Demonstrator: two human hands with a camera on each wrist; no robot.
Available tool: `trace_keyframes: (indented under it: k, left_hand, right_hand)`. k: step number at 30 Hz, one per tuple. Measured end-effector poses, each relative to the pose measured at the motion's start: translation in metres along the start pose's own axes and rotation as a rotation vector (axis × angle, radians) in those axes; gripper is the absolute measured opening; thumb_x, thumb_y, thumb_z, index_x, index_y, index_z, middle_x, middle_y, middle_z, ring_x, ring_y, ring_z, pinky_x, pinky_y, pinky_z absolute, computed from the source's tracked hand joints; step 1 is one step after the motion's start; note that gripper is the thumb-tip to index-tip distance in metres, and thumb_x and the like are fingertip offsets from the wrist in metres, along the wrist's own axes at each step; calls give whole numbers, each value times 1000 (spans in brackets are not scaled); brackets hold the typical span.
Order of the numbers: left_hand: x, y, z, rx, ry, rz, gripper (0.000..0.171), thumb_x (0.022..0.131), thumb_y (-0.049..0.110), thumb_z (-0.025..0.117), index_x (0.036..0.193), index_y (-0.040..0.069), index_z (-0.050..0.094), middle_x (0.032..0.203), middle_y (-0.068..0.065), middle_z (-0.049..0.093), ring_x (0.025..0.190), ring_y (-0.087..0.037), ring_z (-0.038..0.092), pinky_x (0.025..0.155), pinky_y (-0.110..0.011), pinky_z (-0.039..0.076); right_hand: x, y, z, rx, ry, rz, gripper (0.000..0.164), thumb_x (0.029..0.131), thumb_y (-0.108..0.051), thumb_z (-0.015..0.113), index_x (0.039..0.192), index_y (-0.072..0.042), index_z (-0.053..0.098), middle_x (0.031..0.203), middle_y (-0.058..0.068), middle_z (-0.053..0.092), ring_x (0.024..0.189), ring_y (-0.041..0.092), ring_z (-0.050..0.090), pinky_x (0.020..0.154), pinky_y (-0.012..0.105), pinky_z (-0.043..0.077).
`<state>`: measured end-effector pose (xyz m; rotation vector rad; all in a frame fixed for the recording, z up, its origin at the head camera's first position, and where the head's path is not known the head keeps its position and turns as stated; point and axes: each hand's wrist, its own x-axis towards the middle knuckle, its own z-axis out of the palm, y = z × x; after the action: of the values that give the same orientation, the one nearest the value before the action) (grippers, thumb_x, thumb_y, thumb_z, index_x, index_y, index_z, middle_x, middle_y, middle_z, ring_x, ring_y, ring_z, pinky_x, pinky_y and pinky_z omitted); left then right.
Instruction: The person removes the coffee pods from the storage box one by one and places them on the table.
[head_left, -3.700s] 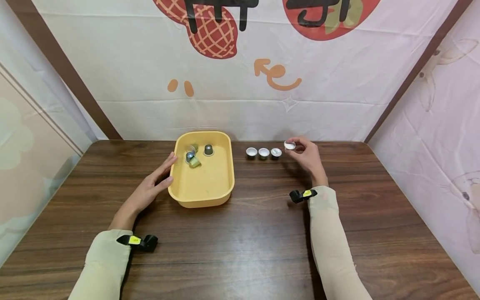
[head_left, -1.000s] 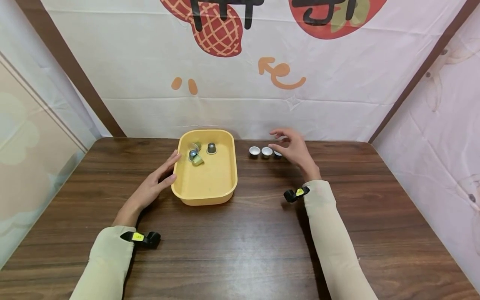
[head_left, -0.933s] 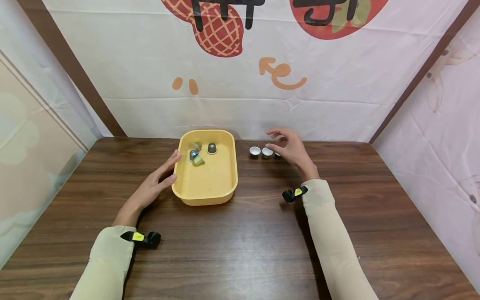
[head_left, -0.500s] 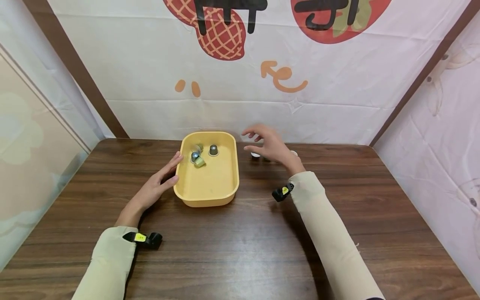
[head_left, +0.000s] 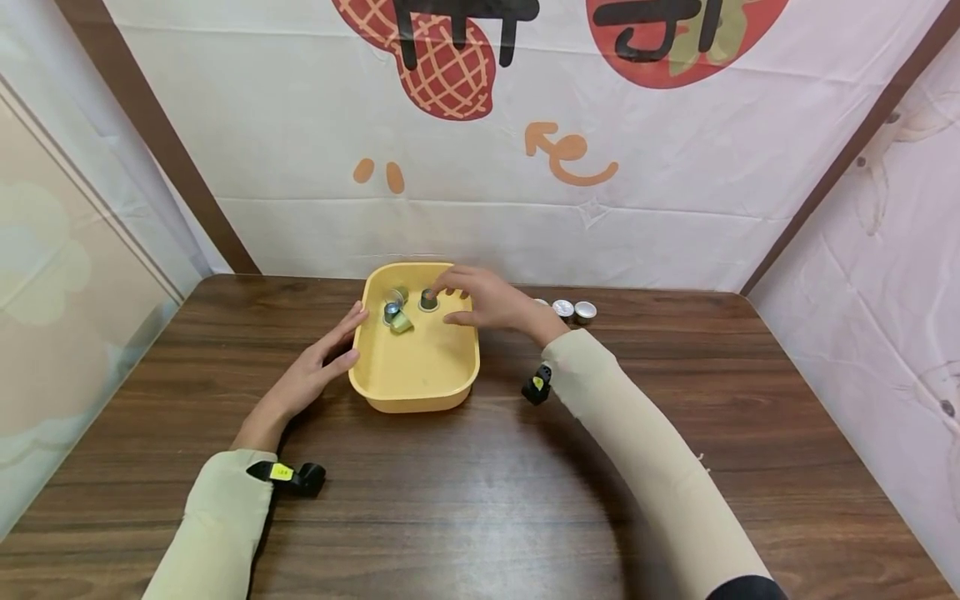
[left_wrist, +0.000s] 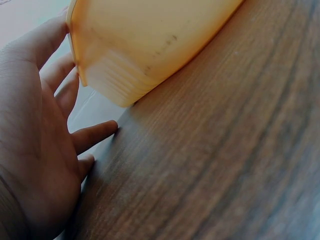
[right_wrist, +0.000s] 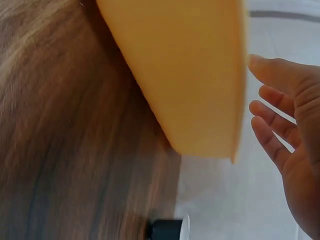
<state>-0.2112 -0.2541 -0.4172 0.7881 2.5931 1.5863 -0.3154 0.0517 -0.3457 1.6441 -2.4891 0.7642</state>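
Note:
A yellow plastic tray (head_left: 416, 379) stands toward the back of the table. Against its left rim rest the spread fingers of my left hand (head_left: 307, 379); the left wrist view shows fingertips at the tray's outer wall (left_wrist: 145, 50). My right hand (head_left: 495, 304) reaches over the right rim, thumb and fingers apart, with its fingertips right at a dark grey coffee capsule (head_left: 429, 304). Left of that one lie a blue capsule (head_left: 392, 310), a green capsule (head_left: 402, 323) and a partly hidden one behind them. Nothing shows between the right fingers in the right wrist view.
Right of the tray stands a row of foil-topped capsules (head_left: 585, 313), its left part hidden behind my right hand and wrist. One dark capsule (right_wrist: 169, 229) also shows in the right wrist view. A printed cloth (head_left: 300, 233) hangs along the table's back edge.
Earlier my right hand set a foil-topped capsule at the row's right end and let go. It has since moved left, over the tray. My left hand has stayed on the rim.

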Motion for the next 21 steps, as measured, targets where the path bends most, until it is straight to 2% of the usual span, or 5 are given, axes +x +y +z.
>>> trace_keyframes:
  k: [3, 7, 15, 21]
  left_hand:
    - [3, -4, -2, 4, 1, -3, 57, 100, 7, 49, 152, 14, 27, 160, 4, 9, 145, -15, 8, 110, -45, 14]
    - [3, -5, -3, -3, -1, -19, 57, 100, 8, 49, 152, 16, 28, 159, 6, 9, 144, -14, 8, 109, -54, 13]
    - [1, -3, -1, 4, -5, -28, 58, 99, 9, 50, 152, 20, 29, 159, 7, 11, 144, -15, 11, 106, -59, 14]
    - [-2, -5, -1, 9, -3, -27, 57, 100, 9, 50, 152, 17, 29, 159, 6, 11, 144, -15, 11, 105, -59, 14]
  right_hand:
    - [11, -2, 5, 15, -79, -19, 31, 85, -15, 74, 115, -12, 65, 117, 2, 59, 106, 15, 53, 85, 34, 46]
    - [24, -6, 13, -25, -182, -25, 33, 86, -14, 73, 117, -10, 64, 121, 0, 57, 114, 15, 50, 95, 28, 39]
    - [46, -10, 32, -81, -259, -73, 36, 82, -13, 77, 116, -11, 65, 122, -3, 59, 123, 15, 47, 104, 21, 27]
    - [56, -15, 38, -113, -316, -40, 33, 85, -16, 74, 117, -13, 64, 125, -5, 60, 134, 23, 39, 109, 21, 16]
